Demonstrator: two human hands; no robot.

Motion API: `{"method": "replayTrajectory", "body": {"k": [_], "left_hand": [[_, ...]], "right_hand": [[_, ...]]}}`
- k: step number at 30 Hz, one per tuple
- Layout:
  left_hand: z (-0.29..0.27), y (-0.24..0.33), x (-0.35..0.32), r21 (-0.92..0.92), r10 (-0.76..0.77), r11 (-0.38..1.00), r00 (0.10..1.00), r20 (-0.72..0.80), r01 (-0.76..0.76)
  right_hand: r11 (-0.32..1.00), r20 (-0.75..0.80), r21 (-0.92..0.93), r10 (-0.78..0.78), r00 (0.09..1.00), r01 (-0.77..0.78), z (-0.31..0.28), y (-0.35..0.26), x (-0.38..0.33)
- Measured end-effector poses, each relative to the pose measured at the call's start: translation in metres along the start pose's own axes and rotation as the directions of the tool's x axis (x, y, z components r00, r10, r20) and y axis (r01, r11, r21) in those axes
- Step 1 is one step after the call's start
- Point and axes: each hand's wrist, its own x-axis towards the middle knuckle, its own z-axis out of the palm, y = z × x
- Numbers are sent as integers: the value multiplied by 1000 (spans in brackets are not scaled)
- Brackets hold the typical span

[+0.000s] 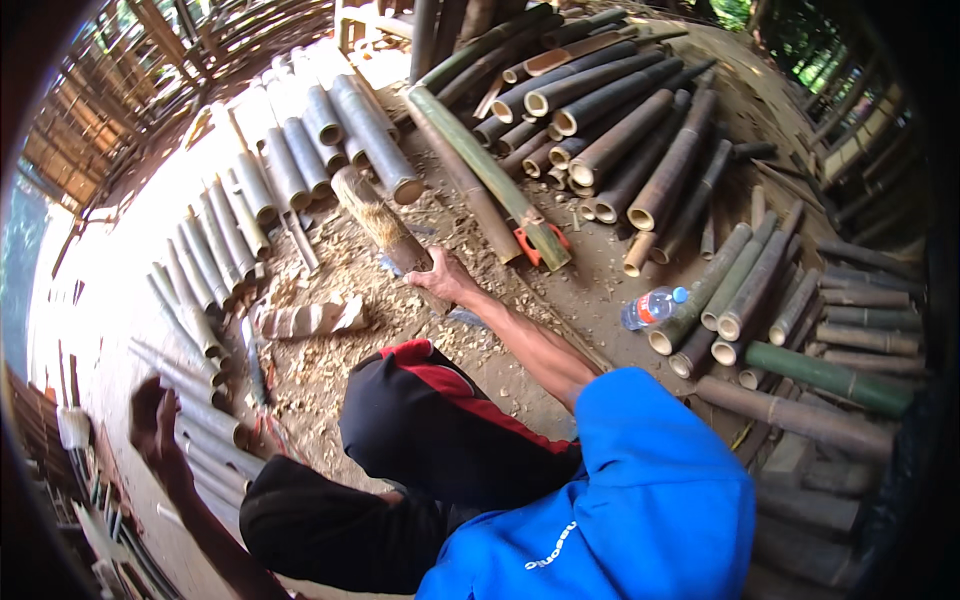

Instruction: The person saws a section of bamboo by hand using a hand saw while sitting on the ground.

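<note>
My right hand [447,279] is closed around the lower end of a thick wooden club [378,218], which slants away up and to the left over the shavings. Its upper part is pale and frayed; the part at my hand is darker. My left hand [157,420] is raised at the left, beside the bamboo row, with its fingers loosely curved and apart and nothing visible in it. Between my hands, a chopped wood block [312,318] lies on the ground. Left of it is a long narrow blade [253,362], its handle end hard to make out.
Cut bamboo tubes [205,245] stand in a curved row at the left and front. A bamboo pile [640,130] fills the far right, and shorter tubes [745,290] lie nearer. A plastic bottle [652,308] and an orange object [530,247] under a green bamboo pole [490,180] are at the right.
</note>
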Motion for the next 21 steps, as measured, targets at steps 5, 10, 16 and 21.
{"method": "replayTrajectory", "body": {"k": [5,10,16,21], "left_hand": [[45,53,28,-252,-130,952,974,184,174],[111,8,53,-692,-197,606,917,346,392],[76,37,40,-736,-361,535,900,245,415],[75,20,42,-748,-307,612,949,73,256]], "right_hand": [[861,148,450,-333,931,236,27,-167,-64],[757,232,416,-624,747,503,48,-272,-92],[798,378,484,-561,736,360,55,-303,-111],[763,455,596,-577,679,249,63,-266,-98]]}}
